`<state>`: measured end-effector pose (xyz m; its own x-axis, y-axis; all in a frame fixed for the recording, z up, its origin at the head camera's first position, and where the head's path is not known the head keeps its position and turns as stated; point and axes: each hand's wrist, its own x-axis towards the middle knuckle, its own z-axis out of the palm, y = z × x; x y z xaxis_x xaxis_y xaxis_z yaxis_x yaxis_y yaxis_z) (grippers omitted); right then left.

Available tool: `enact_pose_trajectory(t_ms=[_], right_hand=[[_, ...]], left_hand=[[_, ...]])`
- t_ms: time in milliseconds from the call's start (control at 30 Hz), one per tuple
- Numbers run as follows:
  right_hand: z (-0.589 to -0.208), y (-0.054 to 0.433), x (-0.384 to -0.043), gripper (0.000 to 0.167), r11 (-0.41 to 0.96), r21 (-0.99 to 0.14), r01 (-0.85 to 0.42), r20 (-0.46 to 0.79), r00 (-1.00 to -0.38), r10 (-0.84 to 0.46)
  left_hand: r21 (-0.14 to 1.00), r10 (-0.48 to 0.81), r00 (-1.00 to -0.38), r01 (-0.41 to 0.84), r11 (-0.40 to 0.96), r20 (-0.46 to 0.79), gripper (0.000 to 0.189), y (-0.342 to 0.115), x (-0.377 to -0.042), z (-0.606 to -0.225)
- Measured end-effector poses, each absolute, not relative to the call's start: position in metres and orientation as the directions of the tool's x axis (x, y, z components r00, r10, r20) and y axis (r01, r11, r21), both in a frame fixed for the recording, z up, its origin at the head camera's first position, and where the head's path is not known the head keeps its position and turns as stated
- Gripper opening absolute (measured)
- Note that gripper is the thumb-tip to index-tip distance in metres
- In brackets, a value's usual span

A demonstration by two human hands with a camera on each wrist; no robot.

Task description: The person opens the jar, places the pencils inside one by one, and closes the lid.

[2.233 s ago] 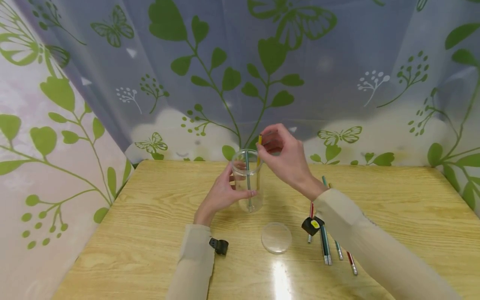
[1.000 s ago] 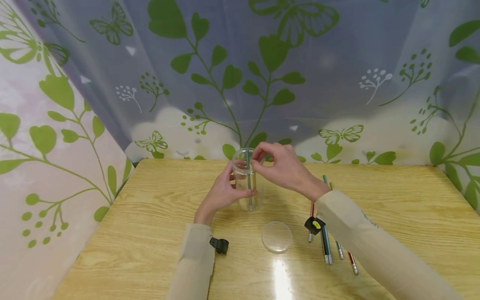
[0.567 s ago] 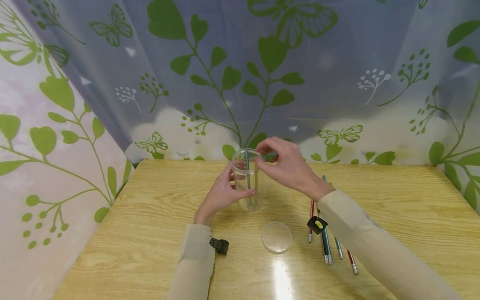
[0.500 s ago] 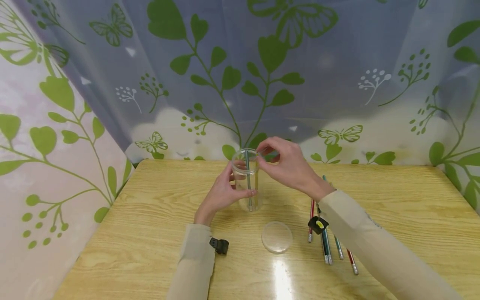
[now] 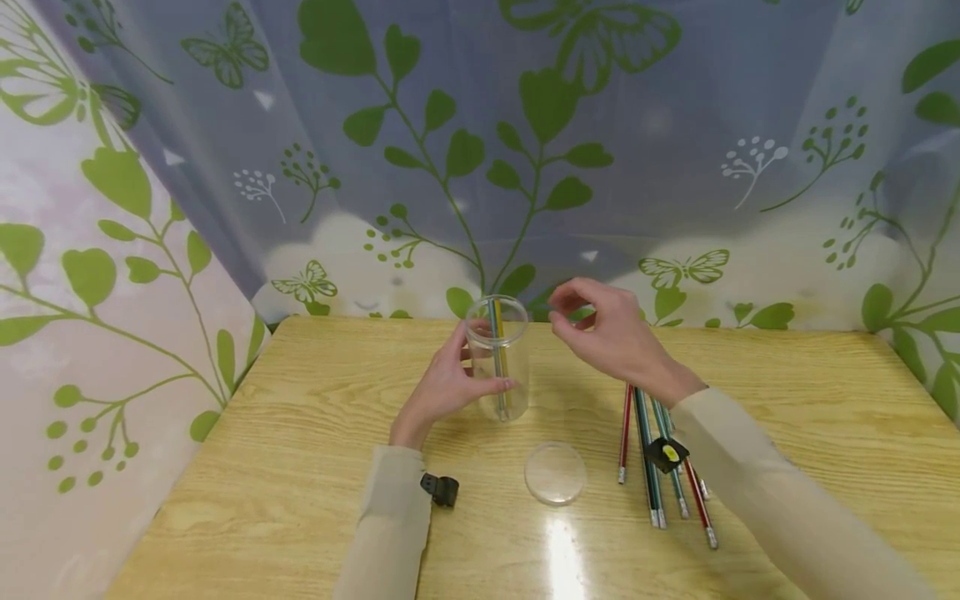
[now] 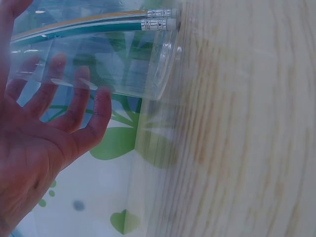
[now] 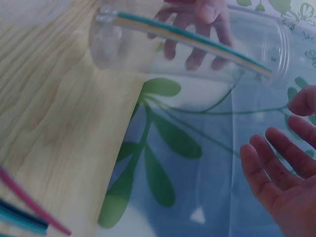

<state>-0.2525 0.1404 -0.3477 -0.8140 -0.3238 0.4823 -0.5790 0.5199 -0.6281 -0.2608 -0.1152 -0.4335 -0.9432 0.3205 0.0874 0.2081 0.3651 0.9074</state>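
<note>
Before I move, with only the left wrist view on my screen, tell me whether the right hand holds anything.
Observer: It holds nothing; the right wrist view shows the right hand with its grip bare.
Operator: Good. Now report what lies by the right sleeve.
Observer: In the head view, loose pencils, red and green ones among them, lie there on the table, partly hidden by that arm.
</note>
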Motion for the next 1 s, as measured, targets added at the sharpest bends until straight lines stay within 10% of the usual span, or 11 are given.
enact_pose_trajectory(t_ms=[1000], right_hand=[[-0.404, 0.247, -0.237, 0.03, 0.771, -0.601, -0.211, 0.184, -0.975, -0.123]], left_hand=[[0.92, 0.32, -0.945, 0.178, 0.35, 0.061, 0.086, -0.114, -0.259, -0.43]])
